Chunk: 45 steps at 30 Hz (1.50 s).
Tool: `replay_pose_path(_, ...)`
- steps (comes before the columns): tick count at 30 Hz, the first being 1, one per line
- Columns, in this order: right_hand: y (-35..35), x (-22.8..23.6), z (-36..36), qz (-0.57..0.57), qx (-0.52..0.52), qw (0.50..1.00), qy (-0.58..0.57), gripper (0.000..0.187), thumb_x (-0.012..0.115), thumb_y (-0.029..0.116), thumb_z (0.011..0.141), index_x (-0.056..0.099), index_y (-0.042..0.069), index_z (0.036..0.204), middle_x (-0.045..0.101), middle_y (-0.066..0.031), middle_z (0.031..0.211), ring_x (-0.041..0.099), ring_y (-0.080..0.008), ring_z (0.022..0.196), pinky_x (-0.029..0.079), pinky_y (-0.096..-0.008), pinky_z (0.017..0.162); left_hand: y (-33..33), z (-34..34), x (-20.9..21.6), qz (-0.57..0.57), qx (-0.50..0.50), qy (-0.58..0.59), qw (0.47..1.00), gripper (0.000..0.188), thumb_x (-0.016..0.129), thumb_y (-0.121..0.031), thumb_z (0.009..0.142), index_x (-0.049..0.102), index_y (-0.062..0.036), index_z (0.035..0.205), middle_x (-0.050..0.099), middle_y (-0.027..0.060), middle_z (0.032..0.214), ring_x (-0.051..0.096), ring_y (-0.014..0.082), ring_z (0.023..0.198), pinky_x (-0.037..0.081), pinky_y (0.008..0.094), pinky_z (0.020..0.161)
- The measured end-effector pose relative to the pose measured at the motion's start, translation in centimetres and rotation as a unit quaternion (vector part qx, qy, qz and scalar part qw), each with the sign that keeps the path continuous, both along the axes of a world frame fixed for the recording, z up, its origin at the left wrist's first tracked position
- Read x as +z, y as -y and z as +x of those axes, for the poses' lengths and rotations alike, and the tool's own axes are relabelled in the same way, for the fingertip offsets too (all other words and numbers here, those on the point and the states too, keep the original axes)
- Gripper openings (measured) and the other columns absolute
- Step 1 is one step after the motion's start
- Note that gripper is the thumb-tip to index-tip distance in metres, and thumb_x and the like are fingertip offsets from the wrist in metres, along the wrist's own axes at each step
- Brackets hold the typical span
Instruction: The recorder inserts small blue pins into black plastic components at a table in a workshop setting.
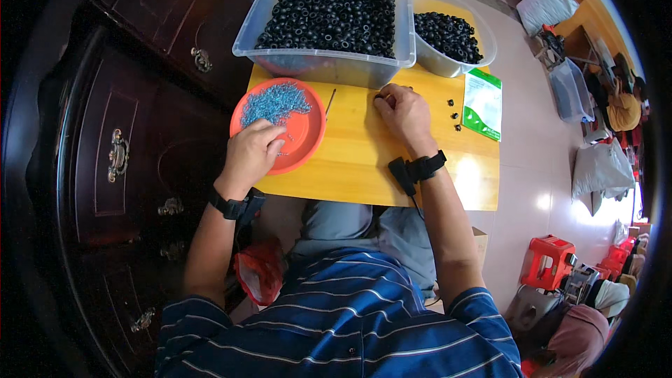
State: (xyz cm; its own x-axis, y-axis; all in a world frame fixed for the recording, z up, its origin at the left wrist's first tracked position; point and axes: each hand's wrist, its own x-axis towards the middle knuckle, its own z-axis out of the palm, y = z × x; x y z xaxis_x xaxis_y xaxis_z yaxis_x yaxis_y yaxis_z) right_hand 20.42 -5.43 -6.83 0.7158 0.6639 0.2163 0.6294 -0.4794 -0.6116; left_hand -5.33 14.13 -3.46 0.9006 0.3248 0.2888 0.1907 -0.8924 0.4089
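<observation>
My left hand [250, 152] reaches over an orange-red plate [306, 141]. Its fingertips are drawn together at the near edge of a pile of small silvery-blue metal pieces [274, 103], which look like screws; whether one is pinched is too small to tell. A few loose ones lie lower on the plate. On the yellow table [353, 161], my right hand [409, 117] is closed, with a small black round part [382, 96] between thumb and fingers, mostly hidden. Between plate and right hand lies a thin dark rod [331, 101].
A large clear bin [329, 68] and a smaller round tub [448, 66], both holding black rings, stand at the table's far side. Several small black parts [455, 116] lie beside a green-and-white packet [483, 103]. Dark drawers [105, 147] line the left. A red stool [548, 262] stands right.
</observation>
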Motion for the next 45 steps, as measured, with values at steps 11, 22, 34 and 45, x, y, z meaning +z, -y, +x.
replay_pose_path(11,3.2,-0.2,-1.9,0.113,-0.003,0.991,-0.077,0.009,0.067,0.01,0.088,0.064,0.003,0.092,0.068,-0.0197,0.089,0.068,-0.0365,0.081,0.055,-0.0435,0.072,0.5,2.1,-0.6,0.028,-0.037,-0.07,0.996,0.007,0.071,-0.009,0.083,0.068,-0.0032,0.085,0.066,0.0117,0.087,0.066,0.0348,0.081,0.054,0.0433,0.07)
replay_pose_path(22,-0.6,-0.4,-5.0,0.121,0.09,0.988,-0.022,0.023,0.068,0.01,0.085,0.065,0.005,0.107,0.069,-0.017,0.096,0.068,-0.0365,0.088,0.055,-0.0447,0.078,2.3,1.7,1.3,-0.052,0.009,0.006,0.999,0.004,0.066,-0.003,0.084,0.062,-0.0033,0.084,0.065,0.0092,0.082,0.068,0.0269,0.072,0.055,0.0384,0.065)
replay_pose_path(34,-1.6,-1.0,-5.5,0.155,0.087,0.978,-0.113,0.017,0.068,0.009,0.085,0.067,0.003,0.101,0.068,-0.017,0.088,0.069,-0.0314,0.079,0.056,-0.0388,0.073,6.8,-13.9,-14.5,-0.577,0.146,-0.174,0.784,0.003,0.065,-0.005,0.09,0.065,-0.0023,0.09,0.064,0.0008,0.08,0.061,0.0082,0.072,0.051,0.0254,0.064)
replay_pose_path(45,-6.6,2.8,-5.9,-0.048,0.094,0.992,-0.068,0.038,0.071,0.038,0.09,0.068,0.004,0.106,0.073,-0.0172,0.087,0.071,-0.0365,0.082,0.056,-0.0466,0.075,6.5,-20.7,-36.6,-0.431,0.261,-0.208,0.838,0.017,0.065,-0.001,0.08,0.071,-0.0034,0.096,0.071,0.0067,0.086,0.069,0.0223,0.081,0.055,0.0367,0.068)
